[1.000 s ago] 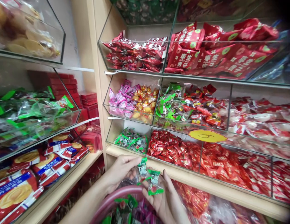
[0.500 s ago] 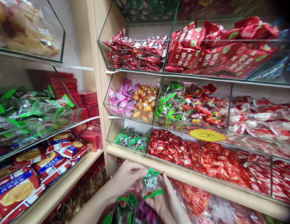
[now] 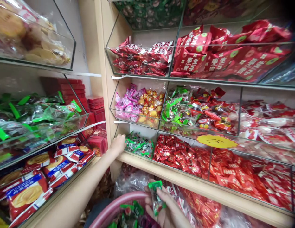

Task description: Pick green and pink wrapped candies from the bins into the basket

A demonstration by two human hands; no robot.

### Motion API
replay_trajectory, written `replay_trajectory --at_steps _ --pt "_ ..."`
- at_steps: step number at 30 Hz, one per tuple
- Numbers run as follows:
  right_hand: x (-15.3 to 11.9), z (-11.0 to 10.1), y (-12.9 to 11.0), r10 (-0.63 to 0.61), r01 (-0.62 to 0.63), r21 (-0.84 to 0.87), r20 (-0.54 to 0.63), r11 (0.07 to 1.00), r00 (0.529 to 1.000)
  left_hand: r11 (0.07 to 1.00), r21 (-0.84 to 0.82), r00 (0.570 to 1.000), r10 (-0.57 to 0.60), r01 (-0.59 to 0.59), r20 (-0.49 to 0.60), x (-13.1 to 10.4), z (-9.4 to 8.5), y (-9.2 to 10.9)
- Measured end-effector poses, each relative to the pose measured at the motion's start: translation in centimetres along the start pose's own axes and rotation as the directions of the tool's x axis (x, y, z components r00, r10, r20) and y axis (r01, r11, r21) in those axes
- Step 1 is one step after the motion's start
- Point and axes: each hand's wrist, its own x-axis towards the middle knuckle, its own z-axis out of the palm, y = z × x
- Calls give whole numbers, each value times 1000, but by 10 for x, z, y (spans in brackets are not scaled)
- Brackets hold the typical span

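My left hand point(image 3: 118, 145) reaches to the left end of the lowest glass bin point(image 3: 130, 155), its fingers curled closed beside small green-and-clear candy packets point(image 3: 141, 144). Whatever those fingers may hold is hidden. Lower down, my right hand point(image 3: 165, 205) is shut on a green-ended candy packet point(image 3: 156, 196), thumb across it and palm up. This hand is at the right rim of a pink basin point(image 3: 109, 209), which contains green packets point(image 3: 131, 210) and some purple ones.
Right of the green packets, the bottom bin holds red-wrapped candies point(image 3: 171, 148). Glass bins above carry mixed candies and large red bags point(image 3: 192, 60). A yellow price tag point(image 3: 216, 141) hangs in front. Biscuit packs point(image 3: 26, 191) fill a left shelf; plastic bags point(image 3: 133, 180) lie below.
My left hand has left the packet held between both hands and moved up to the lowest bin. My right hand keeps a packet. The basin's rim has come into view.
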Motion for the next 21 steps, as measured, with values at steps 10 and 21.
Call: replay_trajectory --at_steps 10,21 --pt "1 -3 -5 -19 19 69 -1 997 1000 1000 -8 999 -20 20 -35 12 0 -3" --pt "-12 3 -3 -146 152 -28 136 988 980 -82 -977 976 112 198 188 -127 -6 21"
